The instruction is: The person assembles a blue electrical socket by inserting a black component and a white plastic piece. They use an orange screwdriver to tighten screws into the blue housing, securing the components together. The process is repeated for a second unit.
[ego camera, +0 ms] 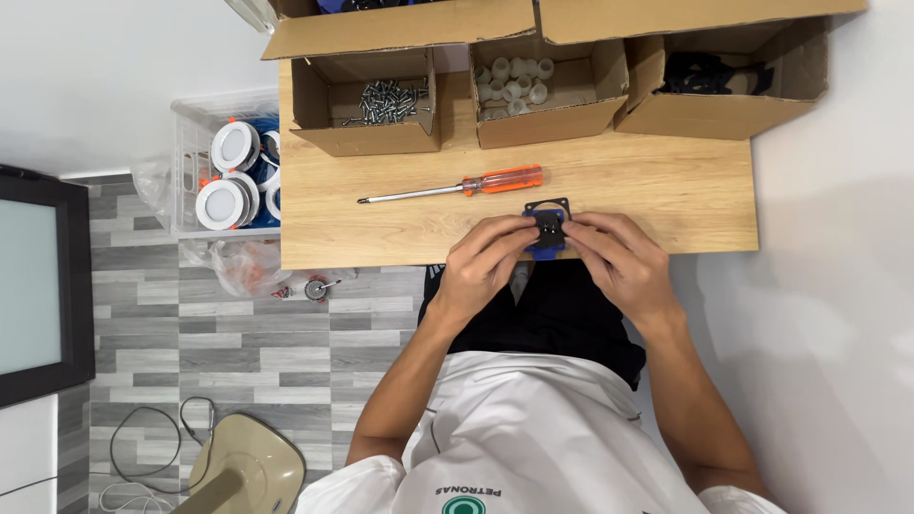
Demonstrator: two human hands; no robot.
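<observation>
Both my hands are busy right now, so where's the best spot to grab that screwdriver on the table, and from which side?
Grip the screwdriver by its thick orange handle, coming from above. It lies flat and apart from other things, handle on the right, just beyond the right hand; the thin shaft points left.

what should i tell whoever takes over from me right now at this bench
Left hand and right hand: both pinch a small black and blue part at the near edge of the wooden table.
Orange-handled screwdriver lies untouched just behind the hands.
Boxes at the back: screws, white caps, black parts.
Done: one part picked up. No screw is visibly in yet.
Crate of round white lamps stands on the floor to the left.
</observation>
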